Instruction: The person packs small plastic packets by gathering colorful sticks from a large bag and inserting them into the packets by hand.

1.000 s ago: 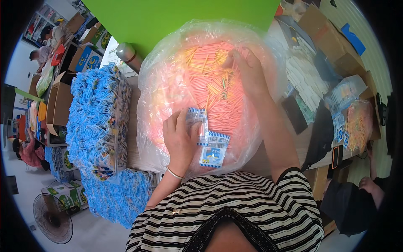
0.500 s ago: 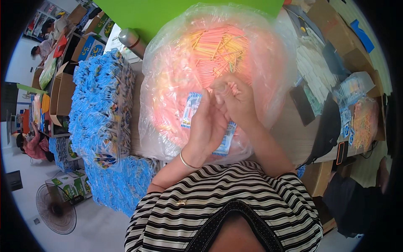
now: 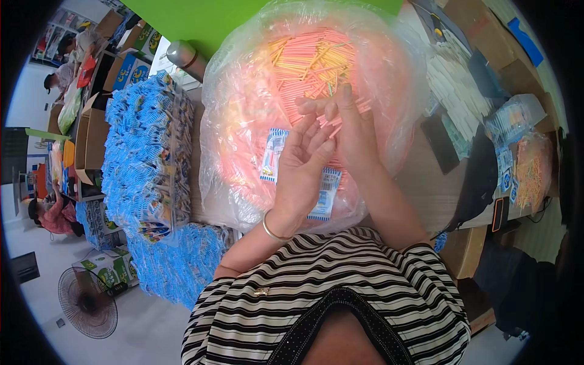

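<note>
A big clear plastic bag [image 3: 389,73] lies spread open in front of me, full of thin pink and yellow sticks [image 3: 310,55]. Over its near part, my left hand [image 3: 299,167] is turned palm up with loosely curled fingers and nothing visible in it. Close to its fingertips, my right hand [image 3: 356,131] has its thumb raised and its fingers reaching left over the sticks; I see nothing in it. One blue-and-white packet [image 3: 272,152] lies beside the left hand's fingers. A second blue-and-white packet [image 3: 326,193] lies between my wrists, partly covered by the left hand.
At left stands a clear bin [image 3: 182,164] heaped with blue-striped packets, with another packet heap [image 3: 182,261] below it. A steel flask [image 3: 185,58] is behind. At right are a dark phone [image 3: 439,146], white strips [image 3: 456,79] and a bag of orange sticks [image 3: 533,164]. Other people work far left.
My right hand has opened from a closed pose at the left fingertips, its thumb now lifted. The left fingers have curled a little. The view has shifted slightly.
</note>
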{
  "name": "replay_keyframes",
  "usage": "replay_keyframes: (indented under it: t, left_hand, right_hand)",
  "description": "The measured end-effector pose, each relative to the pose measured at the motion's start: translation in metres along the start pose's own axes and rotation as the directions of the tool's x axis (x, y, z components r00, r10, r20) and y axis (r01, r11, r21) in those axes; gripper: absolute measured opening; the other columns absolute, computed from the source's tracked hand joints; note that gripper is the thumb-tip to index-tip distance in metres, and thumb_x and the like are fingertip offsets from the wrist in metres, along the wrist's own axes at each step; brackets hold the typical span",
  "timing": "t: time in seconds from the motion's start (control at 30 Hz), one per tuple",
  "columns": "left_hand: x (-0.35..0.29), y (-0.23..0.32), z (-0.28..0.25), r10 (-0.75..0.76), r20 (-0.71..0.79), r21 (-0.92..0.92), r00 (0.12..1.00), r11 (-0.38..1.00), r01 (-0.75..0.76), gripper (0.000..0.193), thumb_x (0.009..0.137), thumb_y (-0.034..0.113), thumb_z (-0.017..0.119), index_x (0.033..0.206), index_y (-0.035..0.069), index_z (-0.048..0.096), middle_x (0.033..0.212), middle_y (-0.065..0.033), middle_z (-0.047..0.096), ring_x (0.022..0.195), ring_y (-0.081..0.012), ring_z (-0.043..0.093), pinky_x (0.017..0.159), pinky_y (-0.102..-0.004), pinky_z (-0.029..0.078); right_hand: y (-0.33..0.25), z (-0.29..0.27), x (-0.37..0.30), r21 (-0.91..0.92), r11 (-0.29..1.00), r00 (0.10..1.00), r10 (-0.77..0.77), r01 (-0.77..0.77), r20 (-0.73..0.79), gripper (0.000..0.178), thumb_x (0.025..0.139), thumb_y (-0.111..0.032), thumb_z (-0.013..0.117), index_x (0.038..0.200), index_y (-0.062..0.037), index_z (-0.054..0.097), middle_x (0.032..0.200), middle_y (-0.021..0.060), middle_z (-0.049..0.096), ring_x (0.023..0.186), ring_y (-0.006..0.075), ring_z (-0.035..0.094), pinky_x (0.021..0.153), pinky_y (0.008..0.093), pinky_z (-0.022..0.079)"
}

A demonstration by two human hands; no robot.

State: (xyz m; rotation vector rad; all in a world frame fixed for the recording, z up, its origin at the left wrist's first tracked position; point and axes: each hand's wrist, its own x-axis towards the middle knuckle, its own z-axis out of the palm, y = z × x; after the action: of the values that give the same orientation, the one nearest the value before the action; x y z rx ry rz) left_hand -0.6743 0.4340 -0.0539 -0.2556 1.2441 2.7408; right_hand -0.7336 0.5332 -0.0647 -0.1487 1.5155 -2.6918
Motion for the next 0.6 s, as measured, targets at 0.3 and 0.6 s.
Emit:
replay_keyframes:
  t: [0.3,0.6]
  left_hand:
    - [0.004,0.006,-0.038,0.053,0.056,0.450,0.997,0.890,-0.073,0.029,0.092,-0.003,0.064,0.121,-0.001,0.058,0.097,-0.0047,0.069,0.089,-0.0089,0.063,0.081,-0.0244,0.052]
    - [0.011,0.023,-0.016,0.362,-0.112,0.083,0.925,0.931,-0.354,0.012,0.091,0.003,0.069,0.102,0.002,0.065,0.098,-0.0048,0.068,0.085,-0.0073,0.061,0.078,-0.0228,0.049]
  right_hand:
    - [-0.017,-0.015,0.005,0.052,0.998,0.999,0.041,-0.040,-0.006,0.053,0.107,-0.041,0.039,0.066,-0.0091,0.049,0.088,0.0237,0.070,0.095,0.0301,0.068,0.093,0.0474,0.051]
    - [0.009,0.011,-0.047,0.318,0.921,0.971,0.241,-0.226,-0.006,0.063,0.108,-0.045,0.027,0.129,0.0086,0.053,0.122,0.0200,0.063,0.115,0.0313,0.060,0.107,0.0428,0.042]
